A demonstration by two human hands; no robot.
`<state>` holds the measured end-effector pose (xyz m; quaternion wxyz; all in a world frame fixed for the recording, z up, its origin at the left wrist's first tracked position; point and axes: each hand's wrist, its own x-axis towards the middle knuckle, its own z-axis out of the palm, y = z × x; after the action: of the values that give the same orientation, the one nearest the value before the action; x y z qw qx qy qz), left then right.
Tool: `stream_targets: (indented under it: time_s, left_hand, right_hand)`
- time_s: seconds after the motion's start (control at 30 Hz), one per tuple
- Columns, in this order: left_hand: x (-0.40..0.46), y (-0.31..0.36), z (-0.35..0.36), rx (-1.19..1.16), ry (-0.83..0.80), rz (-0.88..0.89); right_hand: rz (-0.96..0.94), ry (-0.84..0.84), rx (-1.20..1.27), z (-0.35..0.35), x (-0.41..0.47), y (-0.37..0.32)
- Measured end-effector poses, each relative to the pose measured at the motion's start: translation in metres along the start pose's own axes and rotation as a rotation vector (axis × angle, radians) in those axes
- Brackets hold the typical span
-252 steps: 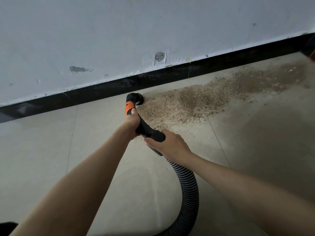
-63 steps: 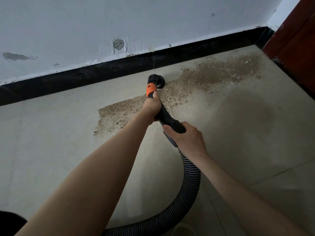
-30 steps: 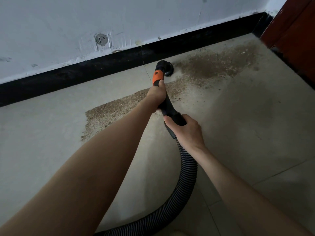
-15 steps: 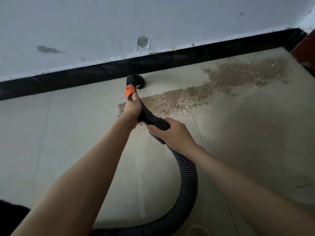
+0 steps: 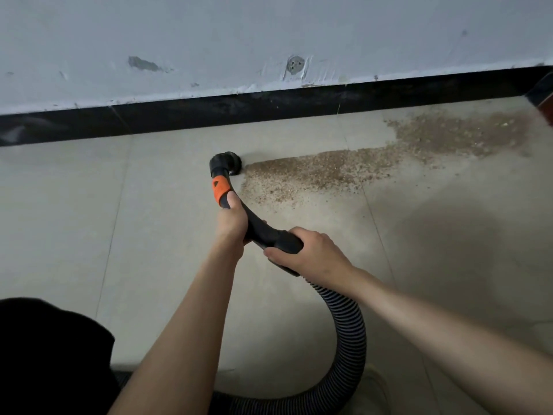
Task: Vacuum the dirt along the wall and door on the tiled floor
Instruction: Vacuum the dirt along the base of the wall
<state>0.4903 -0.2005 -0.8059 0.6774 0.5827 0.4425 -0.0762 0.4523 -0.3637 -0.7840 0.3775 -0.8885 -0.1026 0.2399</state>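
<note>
A black vacuum nozzle (image 5: 229, 163) with an orange collar (image 5: 220, 188) rests on the tiled floor (image 5: 167, 265), at the left end of a brown dirt patch (image 5: 329, 170). My left hand (image 5: 232, 224) grips the black tube just below the orange collar. My right hand (image 5: 311, 253) grips the tube's thicker end, where the ribbed hose (image 5: 350, 333) begins. The dirt runs right in a strip and widens into a denser patch (image 5: 457, 136) near the wall's right end.
A white wall (image 5: 269, 34) with a black skirting board (image 5: 269, 104) runs across the top. A red-brown door edge (image 5: 547, 107) shows at the far right. The hose loops back along the bottom. A dark garment (image 5: 51, 354) fills the lower left.
The nozzle has swept back left from the middle of the dirt to its left end. The floor between dirt and skirting is now bare, leaving a narrower strip.
</note>
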Motion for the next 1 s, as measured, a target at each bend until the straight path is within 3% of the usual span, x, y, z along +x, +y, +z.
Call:
stream_targets:
  time_s: [1.0]
  left_hand:
    - [-0.020, -0.004, 0.057, 0.199, -0.143, -0.010]
  right_hand:
    - [0.150, 0.148, 0.178, -0.018, -0.035, 0.029]
